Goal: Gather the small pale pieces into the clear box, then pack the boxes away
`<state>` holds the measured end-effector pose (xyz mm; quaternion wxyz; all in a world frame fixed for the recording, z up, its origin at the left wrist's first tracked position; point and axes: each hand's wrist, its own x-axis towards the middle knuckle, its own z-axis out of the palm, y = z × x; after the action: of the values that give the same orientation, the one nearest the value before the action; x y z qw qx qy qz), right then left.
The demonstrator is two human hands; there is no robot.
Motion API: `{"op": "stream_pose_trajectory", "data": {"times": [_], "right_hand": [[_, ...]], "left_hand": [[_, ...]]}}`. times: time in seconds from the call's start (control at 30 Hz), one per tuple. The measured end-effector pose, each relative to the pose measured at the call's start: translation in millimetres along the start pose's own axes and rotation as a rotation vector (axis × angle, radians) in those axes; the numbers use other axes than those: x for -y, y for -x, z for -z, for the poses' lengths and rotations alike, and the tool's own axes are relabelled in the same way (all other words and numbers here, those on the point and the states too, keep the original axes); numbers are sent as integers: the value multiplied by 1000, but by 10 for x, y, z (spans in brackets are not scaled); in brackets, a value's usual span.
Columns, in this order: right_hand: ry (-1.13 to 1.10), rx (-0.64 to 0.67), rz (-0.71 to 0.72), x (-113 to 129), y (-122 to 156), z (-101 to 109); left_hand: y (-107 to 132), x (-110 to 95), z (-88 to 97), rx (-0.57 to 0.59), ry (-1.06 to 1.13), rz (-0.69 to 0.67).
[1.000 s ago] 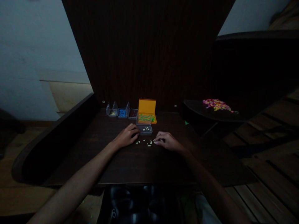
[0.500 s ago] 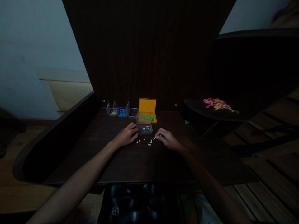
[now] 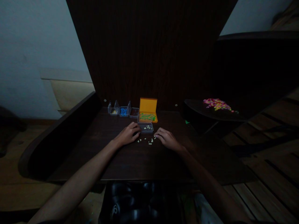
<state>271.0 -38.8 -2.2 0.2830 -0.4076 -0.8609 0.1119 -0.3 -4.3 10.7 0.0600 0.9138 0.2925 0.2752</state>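
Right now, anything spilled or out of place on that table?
Yes: a few pale beads lie loose on the table, outside the clear tray, between the left hand and right hand. One green piece sits alone near the right edge.

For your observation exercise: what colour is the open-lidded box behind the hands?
Orange box; head view.

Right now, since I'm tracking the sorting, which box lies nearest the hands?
The shallow clear box of pale beads, right beside the left hand; the orange box and three small boxes stand farther back.

no writing or labels can be read anywhere.
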Motion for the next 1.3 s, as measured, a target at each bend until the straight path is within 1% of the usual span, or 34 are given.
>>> {"op": "stream_pose_trajectory", "data": {"times": [0.2,0.37,0.5,0.67,1.0,1.13,1.3], "right_hand": [[13,-12,-16,-44,35,0],[-41,4,-33,-66,51,45],[-93,42,-31,-47,55,67],[-97,85,-44,-28,54,73],[-112,18,-19,-25,28,-3],[-72,4,-41,-13,32,-30],[-49,-48,-94,-11,28,-40]], "left_hand": [[2,3,-8,-3,5,7],[3,5,-3,1,6,9],[2,5,-3,2,9,6],[-1,2,-3,4,1,1],[0,20,-15,4,6,-1],[4,25,-22,-6,2,-6],[6,20,-20,-7,2,2]]}}
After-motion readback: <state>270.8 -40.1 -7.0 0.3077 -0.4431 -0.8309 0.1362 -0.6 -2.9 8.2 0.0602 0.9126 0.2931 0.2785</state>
